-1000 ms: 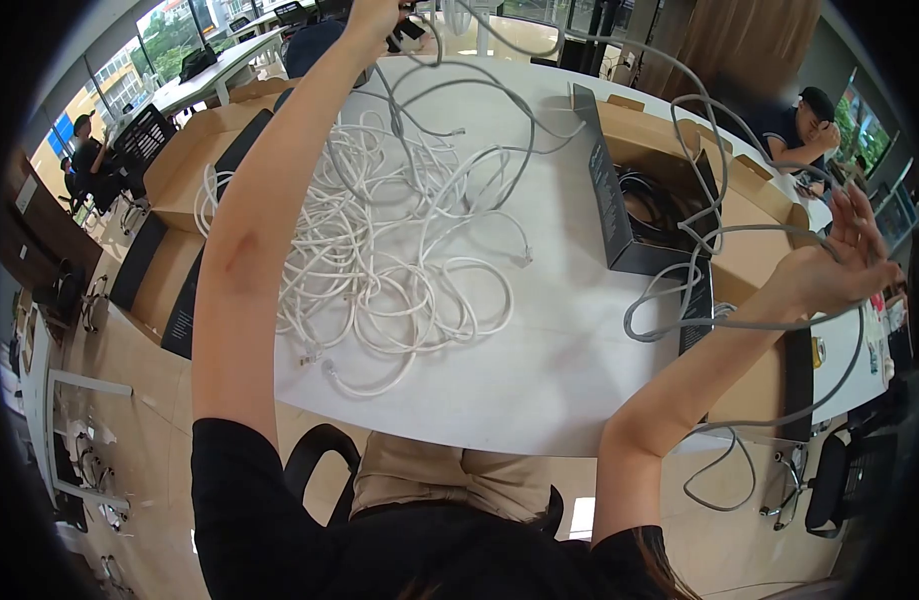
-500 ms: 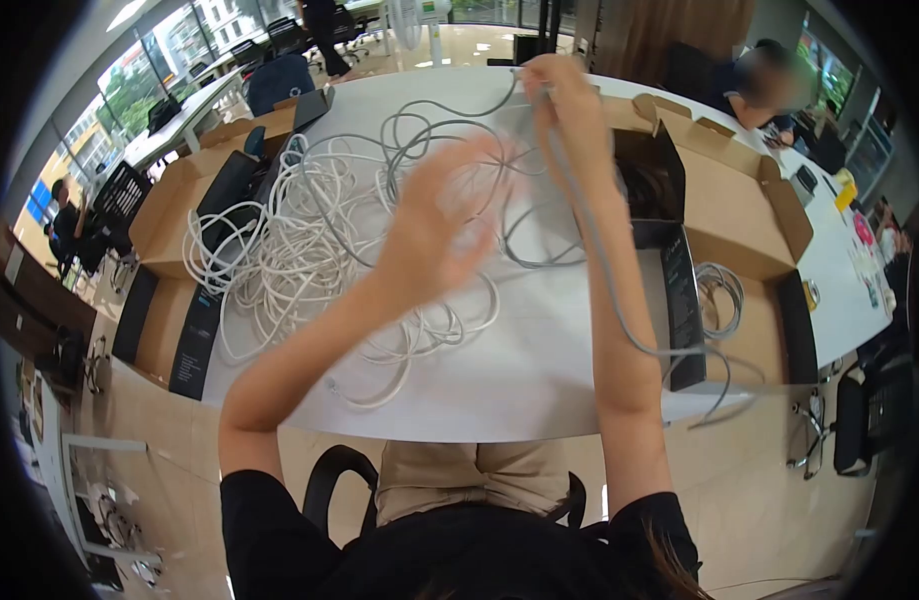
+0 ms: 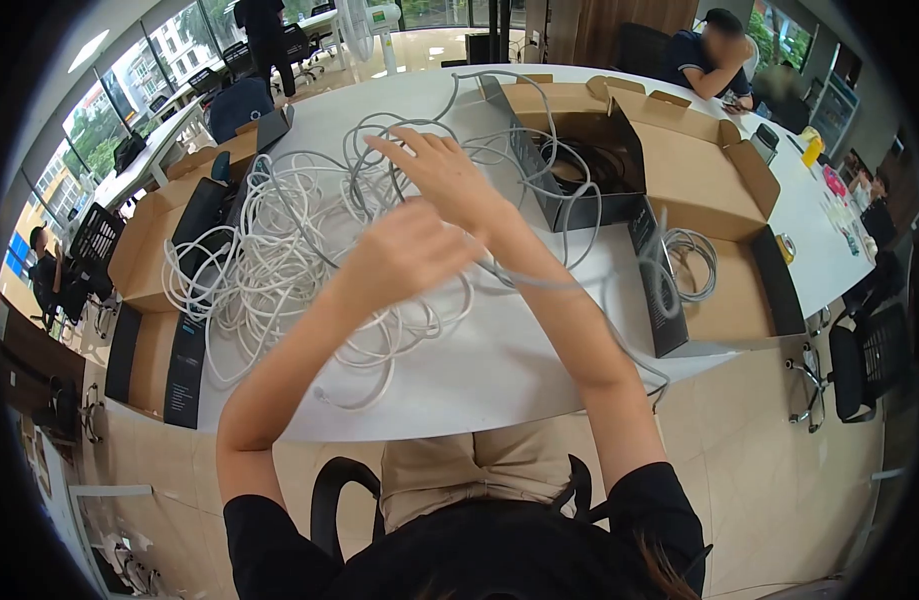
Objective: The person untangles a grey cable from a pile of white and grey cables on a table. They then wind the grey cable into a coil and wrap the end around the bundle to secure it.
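My left hand (image 3: 404, 255) is closed and slightly blurred, just in front of my right wrist. A grey cable (image 3: 539, 282) runs from it across my right forearm. Farther out, my right hand (image 3: 444, 175) reaches over loose grey loops with its fingers stretched out. These grey cable loops (image 3: 364, 160) overlap a big tangled heap of white cable (image 3: 279, 250) on the left. Other grey loops trail between my hands and the box on the right. My fingers partly hide the loops beneath them.
An open cardboard box (image 3: 184, 350) stands at the left with a black item in it. Another open box (image 3: 634, 290) on the right holds dark cable, and a coiled grey cable (image 3: 691, 265) lies in its lid. A person sits across the white table (image 3: 449, 385).
My right hand has come down and left from the far side, onto the grey loops, its fingers now stretched. My left hand has moved lower and closed. Grey cable loops now fall farther right.
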`<state>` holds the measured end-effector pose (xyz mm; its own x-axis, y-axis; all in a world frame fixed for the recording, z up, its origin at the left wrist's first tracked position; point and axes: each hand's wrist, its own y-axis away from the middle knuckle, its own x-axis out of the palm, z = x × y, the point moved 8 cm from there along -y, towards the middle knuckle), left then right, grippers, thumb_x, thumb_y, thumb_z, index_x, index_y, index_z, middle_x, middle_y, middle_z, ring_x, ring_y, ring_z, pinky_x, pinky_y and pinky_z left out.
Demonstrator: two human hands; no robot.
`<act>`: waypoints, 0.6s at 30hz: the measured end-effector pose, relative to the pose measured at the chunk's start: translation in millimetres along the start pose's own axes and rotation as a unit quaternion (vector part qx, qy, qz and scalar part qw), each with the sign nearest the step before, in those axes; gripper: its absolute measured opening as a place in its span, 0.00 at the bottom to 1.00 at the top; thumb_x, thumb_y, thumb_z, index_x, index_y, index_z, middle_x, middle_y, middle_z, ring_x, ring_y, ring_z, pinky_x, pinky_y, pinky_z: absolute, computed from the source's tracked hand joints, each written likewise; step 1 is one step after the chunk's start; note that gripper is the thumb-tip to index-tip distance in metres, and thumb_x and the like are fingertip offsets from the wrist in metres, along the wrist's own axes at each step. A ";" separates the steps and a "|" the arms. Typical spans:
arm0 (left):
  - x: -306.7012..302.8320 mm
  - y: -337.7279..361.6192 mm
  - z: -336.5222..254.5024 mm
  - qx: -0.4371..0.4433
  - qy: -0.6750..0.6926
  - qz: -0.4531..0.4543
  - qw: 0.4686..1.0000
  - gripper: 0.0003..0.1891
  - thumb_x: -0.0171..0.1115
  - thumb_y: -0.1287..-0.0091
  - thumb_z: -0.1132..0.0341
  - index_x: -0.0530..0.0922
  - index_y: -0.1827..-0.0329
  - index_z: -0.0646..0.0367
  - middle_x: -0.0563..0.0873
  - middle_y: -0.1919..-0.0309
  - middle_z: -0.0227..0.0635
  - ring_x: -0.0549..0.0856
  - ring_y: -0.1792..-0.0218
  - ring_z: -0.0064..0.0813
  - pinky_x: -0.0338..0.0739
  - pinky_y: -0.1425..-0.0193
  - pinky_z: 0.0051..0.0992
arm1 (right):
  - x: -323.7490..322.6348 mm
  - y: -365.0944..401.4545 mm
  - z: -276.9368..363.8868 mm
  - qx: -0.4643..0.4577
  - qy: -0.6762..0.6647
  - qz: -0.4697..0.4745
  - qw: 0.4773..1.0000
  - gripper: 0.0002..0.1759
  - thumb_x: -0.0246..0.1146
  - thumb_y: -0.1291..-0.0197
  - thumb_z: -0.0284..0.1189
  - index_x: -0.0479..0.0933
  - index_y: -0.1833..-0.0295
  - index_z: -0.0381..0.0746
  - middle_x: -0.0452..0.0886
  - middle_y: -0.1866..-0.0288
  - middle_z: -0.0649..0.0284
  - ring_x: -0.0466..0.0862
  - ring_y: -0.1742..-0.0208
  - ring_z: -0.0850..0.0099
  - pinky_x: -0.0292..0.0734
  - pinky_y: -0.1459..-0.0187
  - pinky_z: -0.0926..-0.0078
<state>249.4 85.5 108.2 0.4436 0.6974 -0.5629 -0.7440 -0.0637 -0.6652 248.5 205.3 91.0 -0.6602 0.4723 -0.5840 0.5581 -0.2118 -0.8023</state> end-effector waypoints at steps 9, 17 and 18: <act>-27.5 70.4 151.1 -0.430 0.137 -0.107 0.886 0.11 0.54 0.37 0.72 0.79 0.54 0.61 0.85 0.71 0.35 0.83 0.74 0.22 0.74 0.72 0.18 | 10.8 5.2 -19.3 0.139 -0.081 0.149 0.976 0.43 0.71 0.59 0.34 0.60 0.35 0.45 0.54 0.32 0.47 0.65 0.37 0.53 0.65 0.40 0.63; 12.6 124.8 185.5 -0.555 0.178 -0.104 0.806 0.13 0.51 0.34 0.65 0.80 0.52 0.57 0.86 0.70 0.31 0.82 0.78 0.16 0.69 0.78 0.14 | -16.1 9.4 35.8 0.107 -0.057 0.374 0.920 0.26 0.64 0.50 0.38 0.72 0.48 0.34 0.66 0.37 0.52 0.65 0.36 0.56 0.65 0.41 0.66; 21.0 134.0 187.9 -0.571 0.190 -0.104 0.792 0.13 0.52 0.34 0.64 0.80 0.53 0.57 0.86 0.70 0.31 0.81 0.79 0.16 0.69 0.79 0.14 | -23.1 8.9 41.6 0.102 -0.066 0.392 0.912 0.25 0.64 0.50 0.38 0.73 0.50 0.33 0.68 0.39 0.52 0.66 0.37 0.56 0.66 0.41 0.66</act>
<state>65.1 225.7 99.5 0.7774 0.5256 -0.3454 0.2053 -0.7312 -0.6506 247.9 156.9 92.2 -0.1600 0.0026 -0.9871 0.7889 -0.6007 -0.1295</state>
